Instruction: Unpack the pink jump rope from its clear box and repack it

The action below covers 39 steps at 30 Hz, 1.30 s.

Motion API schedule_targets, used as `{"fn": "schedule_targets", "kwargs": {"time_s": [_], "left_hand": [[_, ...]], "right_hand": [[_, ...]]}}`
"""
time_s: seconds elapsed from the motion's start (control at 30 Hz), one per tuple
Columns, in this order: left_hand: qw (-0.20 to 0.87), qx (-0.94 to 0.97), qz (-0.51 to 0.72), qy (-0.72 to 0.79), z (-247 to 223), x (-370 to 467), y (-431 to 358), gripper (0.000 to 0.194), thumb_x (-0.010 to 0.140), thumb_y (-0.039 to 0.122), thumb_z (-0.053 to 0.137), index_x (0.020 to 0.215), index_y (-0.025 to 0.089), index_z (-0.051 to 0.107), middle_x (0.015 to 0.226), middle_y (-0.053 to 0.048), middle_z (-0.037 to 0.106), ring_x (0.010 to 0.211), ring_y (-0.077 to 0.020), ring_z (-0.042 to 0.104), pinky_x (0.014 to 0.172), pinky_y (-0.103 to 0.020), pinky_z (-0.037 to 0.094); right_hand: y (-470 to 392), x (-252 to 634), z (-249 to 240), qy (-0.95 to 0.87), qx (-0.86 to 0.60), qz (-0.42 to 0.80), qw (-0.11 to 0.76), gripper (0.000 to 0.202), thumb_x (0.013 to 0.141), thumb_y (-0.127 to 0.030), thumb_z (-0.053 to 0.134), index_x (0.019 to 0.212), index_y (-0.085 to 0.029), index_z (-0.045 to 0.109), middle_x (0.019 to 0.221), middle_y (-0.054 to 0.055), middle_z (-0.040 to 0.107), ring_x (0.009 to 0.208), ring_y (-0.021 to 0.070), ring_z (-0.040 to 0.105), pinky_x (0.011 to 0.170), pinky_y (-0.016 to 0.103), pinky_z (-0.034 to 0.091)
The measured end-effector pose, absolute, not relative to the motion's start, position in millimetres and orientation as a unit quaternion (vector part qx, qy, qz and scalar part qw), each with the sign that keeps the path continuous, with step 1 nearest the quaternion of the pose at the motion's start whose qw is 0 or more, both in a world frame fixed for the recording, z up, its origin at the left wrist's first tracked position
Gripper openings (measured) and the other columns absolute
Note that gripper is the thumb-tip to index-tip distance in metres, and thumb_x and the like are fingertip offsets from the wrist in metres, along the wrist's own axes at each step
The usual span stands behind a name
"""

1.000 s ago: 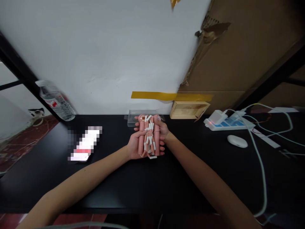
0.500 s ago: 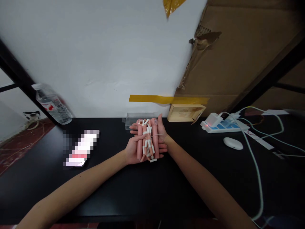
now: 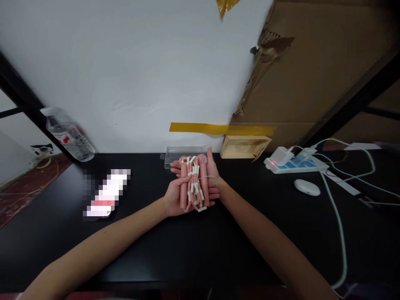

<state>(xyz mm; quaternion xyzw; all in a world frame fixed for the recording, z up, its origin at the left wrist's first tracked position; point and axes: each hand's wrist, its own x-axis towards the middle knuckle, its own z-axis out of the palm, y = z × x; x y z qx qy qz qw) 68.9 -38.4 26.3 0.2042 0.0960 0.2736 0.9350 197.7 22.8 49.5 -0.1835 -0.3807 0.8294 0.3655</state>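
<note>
A bundled jump rope (image 3: pixel 195 183) with two pink handles and white and orange-pink beads lies across both my palms, above the black table. My left hand (image 3: pixel 173 198) cups it from the left, its thumb laid over the left handle and its fingertips showing past the right handle. Under the bundle from the right comes my right hand (image 3: pixel 213 170), thumb raised and fingers stretched beneath, tips showing at the left. A thin pale cord or tie crosses the right handle. Just behind the hands sits a clear plastic box (image 3: pixel 175 155); its right part is hidden.
A phone with a blurred screen (image 3: pixel 108 193) and a water bottle (image 3: pixel 70 135) are at the left. Behind to the right stands a shallow wooden box (image 3: pixel 236 152). A power strip (image 3: pixel 287 166) with cables and a white oval case (image 3: pixel 306 187) lie at the right.
The camera view has shifted very slightly. Both hands and the jump rope keep the same pose.
</note>
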Motion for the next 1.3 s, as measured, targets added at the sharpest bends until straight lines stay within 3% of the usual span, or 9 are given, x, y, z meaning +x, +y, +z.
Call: {"fn": "schedule_targets", "kwargs": {"time_s": [0.43,0.77,1.0,1.17,1.3], "left_hand": [[0.931,0.226,0.273,0.089,29.2,70.0,-40.3,0.064,0.084,0.044,0.048,0.126,-0.003,0.06,0.121,-0.026,0.068,0.124,-0.0362,0.06,0.111,-0.05,0.032],[0.934,0.215,0.267,0.106,24.6,68.0,-38.5,0.057,0.085,0.044,0.051,0.117,-0.001,0.065,0.106,-0.024,0.072,0.106,-0.0348,0.068,0.103,-0.048,0.04],[0.91,0.24,0.27,0.204,29.5,63.5,-36.2,0.044,0.078,0.035,0.068,0.108,0.003,0.067,0.089,-0.013,0.072,0.079,-0.023,0.07,0.088,-0.04,0.051],[0.8,0.401,0.288,0.34,47.0,54.5,-26.5,0.035,0.072,0.028,0.077,0.101,0.01,0.069,0.08,-0.006,0.067,0.069,-0.0171,0.064,0.076,-0.035,0.051],[0.553,0.624,0.291,0.469,52.1,43.2,-16.2,0.028,0.068,0.034,0.074,0.089,0.017,0.068,0.076,-0.007,0.065,0.07,-0.0245,0.062,0.072,-0.041,0.049]], "right_hand": [[18.3,204.9,54.0,-0.36,-0.165,0.849,0.349,0.112,0.078,-0.093,0.006,0.118,-0.006,0.064,0.113,0.025,0.071,0.12,0.0383,0.062,0.101,0.06,0.048],[17.7,209.5,59.7,-0.321,-0.171,0.86,0.358,0.108,0.085,-0.088,0.007,0.123,-0.002,0.062,0.119,0.025,0.07,0.118,0.0354,0.065,0.108,0.055,0.044],[19.1,209.3,57.1,-0.33,-0.166,0.853,0.37,0.103,0.087,-0.085,0.008,0.129,-0.005,0.059,0.123,0.023,0.07,0.118,0.0336,0.065,0.108,0.054,0.044],[27.5,216.8,64.8,-0.411,-0.165,0.799,0.406,0.089,0.087,-0.083,0.022,0.129,-0.015,0.059,0.126,0.018,0.069,0.125,0.0351,0.06,0.105,0.058,0.045],[27.0,233.8,65.8,-0.507,-0.25,0.643,0.517,0.061,0.09,-0.07,0.046,0.123,-0.021,0.061,0.129,0.013,0.068,0.129,0.0312,0.057,0.113,0.055,0.039]]}}
